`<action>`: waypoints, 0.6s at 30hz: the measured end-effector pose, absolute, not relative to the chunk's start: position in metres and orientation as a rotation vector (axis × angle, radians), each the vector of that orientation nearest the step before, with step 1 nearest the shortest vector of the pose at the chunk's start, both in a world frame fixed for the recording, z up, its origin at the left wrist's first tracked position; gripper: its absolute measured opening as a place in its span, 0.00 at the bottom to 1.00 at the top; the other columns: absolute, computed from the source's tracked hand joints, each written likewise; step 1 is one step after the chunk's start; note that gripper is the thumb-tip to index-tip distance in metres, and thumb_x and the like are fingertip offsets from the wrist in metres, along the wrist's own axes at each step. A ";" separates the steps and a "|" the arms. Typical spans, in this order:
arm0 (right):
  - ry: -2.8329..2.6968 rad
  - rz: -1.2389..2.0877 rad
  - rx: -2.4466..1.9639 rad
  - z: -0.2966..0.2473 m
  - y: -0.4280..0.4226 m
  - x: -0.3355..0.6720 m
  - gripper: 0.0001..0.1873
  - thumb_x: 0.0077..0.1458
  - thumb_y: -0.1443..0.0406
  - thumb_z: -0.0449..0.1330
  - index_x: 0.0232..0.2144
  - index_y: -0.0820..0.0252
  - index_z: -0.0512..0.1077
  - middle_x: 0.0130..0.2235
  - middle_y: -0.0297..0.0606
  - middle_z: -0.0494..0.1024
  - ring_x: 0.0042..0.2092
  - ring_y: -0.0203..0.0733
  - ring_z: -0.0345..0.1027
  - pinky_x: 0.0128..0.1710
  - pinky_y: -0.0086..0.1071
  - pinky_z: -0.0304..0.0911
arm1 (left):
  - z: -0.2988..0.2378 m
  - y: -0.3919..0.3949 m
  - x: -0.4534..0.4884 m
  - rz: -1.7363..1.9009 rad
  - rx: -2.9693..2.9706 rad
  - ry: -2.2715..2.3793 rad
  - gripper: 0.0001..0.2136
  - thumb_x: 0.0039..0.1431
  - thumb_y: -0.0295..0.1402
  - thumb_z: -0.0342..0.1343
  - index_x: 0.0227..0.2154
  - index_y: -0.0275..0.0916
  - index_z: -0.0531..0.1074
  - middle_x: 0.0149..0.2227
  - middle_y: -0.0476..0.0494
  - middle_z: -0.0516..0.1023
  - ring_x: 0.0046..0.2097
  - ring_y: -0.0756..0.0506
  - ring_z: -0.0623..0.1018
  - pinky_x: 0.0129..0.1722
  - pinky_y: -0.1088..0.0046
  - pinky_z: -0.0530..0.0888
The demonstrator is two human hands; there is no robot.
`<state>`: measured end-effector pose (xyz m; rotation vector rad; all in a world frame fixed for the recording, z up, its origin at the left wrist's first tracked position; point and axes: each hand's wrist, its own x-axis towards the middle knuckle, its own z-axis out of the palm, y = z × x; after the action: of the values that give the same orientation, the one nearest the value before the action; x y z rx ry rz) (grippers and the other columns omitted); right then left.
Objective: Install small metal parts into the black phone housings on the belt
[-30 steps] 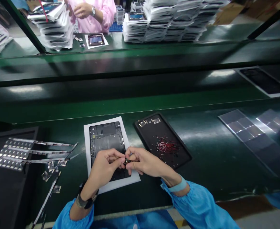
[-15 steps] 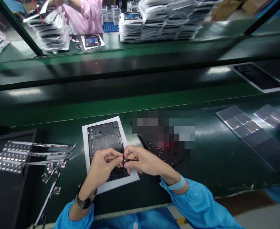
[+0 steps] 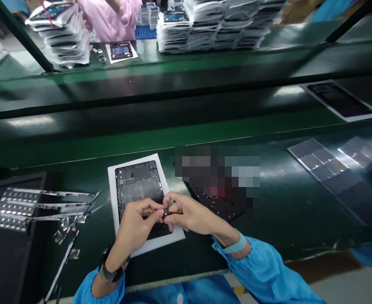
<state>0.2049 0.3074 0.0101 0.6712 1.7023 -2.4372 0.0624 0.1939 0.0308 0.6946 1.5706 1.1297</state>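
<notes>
My left hand (image 3: 137,223) and my right hand (image 3: 188,213) meet fingertip to fingertip, both pinched on a tiny dark component (image 3: 166,214). They hover over the near end of a black device frame (image 3: 138,188) that lies on a white sheet (image 3: 113,185) on the green bench. A black tray (image 3: 224,202) with small red bits lies just right of my right hand, its far part blurred out. Blue sleeves cover both forearms; a watch sits on my left wrist.
Strips of small metal parts (image 3: 30,204) lie at the left on a dark mat. Grey film sheets (image 3: 328,169) lie at the right. Another frame on a sheet (image 3: 341,100) rests on the conveyor. Across it stand stacks of bagged parts (image 3: 217,25) and a person in pink (image 3: 113,17).
My hands have kept pinching the small component over the frame, almost still. The view has drifted slightly, and the person in pink has shifted.
</notes>
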 end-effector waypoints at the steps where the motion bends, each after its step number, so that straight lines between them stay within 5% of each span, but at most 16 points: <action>1: 1.711 -2.423 0.665 0.011 0.309 0.206 0.13 0.52 0.63 0.62 0.35 0.56 0.60 0.23 0.27 0.76 0.16 0.27 0.52 0.17 0.22 0.48 | 0.030 0.194 0.061 1.128 0.692 1.568 0.04 0.53 0.31 0.61 0.29 0.36 0.79 0.24 0.45 0.82 0.29 0.46 0.81 0.32 0.74 0.77; 6: 2.019 -2.217 0.692 0.021 0.325 0.213 0.04 0.58 0.64 0.58 0.33 0.59 0.65 0.24 0.31 0.74 0.22 0.33 0.61 0.23 0.26 0.56 | 0.044 0.178 0.037 1.305 0.637 1.768 0.05 0.50 0.32 0.67 0.29 0.36 0.79 0.28 0.45 0.82 0.30 0.48 0.80 0.31 0.78 0.75; 13: 2.629 -1.585 0.732 0.015 0.311 0.212 0.07 0.64 0.69 0.49 0.37 0.56 0.66 0.36 0.38 0.75 0.36 0.42 0.68 0.36 0.34 0.59 | 0.090 0.132 0.007 2.114 0.302 1.857 0.14 0.45 0.27 0.71 0.37 0.41 0.78 0.31 0.51 0.80 0.29 0.52 0.78 0.27 0.82 0.75; 18: 2.690 -1.365 0.688 0.006 0.295 0.201 0.02 0.60 0.67 0.60 0.37 0.56 0.70 0.28 0.33 0.72 0.30 0.41 0.64 0.32 0.32 0.53 | 0.053 0.146 0.028 1.884 0.136 1.723 0.12 0.42 0.31 0.71 0.32 0.36 0.78 0.30 0.48 0.81 0.32 0.47 0.81 0.32 0.75 0.79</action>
<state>0.2007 0.2952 0.0057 0.6881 2.6900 -1.3648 0.0276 0.1458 0.0533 0.1355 1.7233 1.8845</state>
